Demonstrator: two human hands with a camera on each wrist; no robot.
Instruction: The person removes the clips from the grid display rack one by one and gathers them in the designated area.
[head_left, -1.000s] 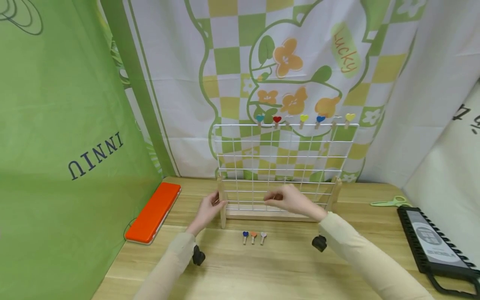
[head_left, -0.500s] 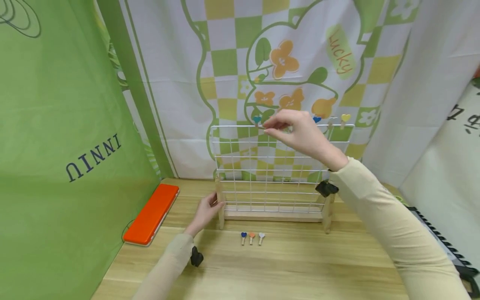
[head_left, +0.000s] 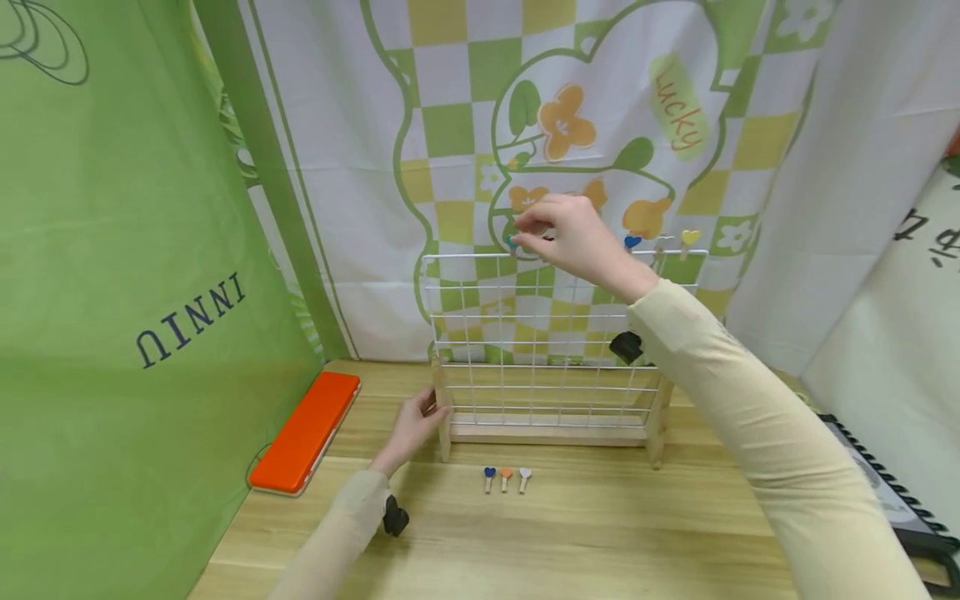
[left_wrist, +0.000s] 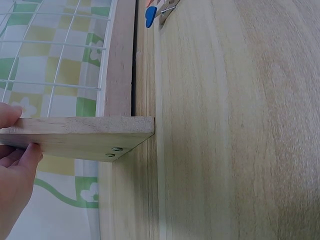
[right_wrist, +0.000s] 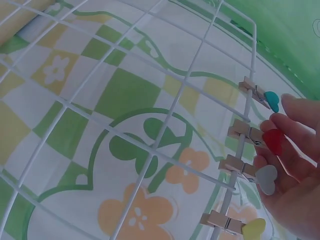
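Note:
A white wire grid (head_left: 551, 342) stands upright in a wooden base (head_left: 551, 435). My left hand (head_left: 412, 425) holds the base's left side post (left_wrist: 75, 132) between thumb and fingers. At the grid's top bar, my right hand (head_left: 566, 237) has its fingers bent with the tips right beside a clothespin with a teal heart (right_wrist: 271, 100); a narrow gap shows between them. Along the bar beside it are clothespins with a red heart (right_wrist: 273, 142), a white heart (right_wrist: 266, 179) and a yellow heart (right_wrist: 254, 228). The right hand's palm lies behind the red and white hearts.
Three clothespins lie before the base, with a blue heart (head_left: 489, 477), an orange heart (head_left: 506, 478) and a white heart (head_left: 524, 479). An orange-red case (head_left: 307, 432) lies at left. A black-edged item (head_left: 885, 475) is at right, partly behind the right sleeve. Patterned curtain (head_left: 450, 129) hangs behind.
My right hand has risen from the lower part of the grid to its top bar, then shifted slightly up and left to the teal-heart clothespin. My left hand has stayed on the post.

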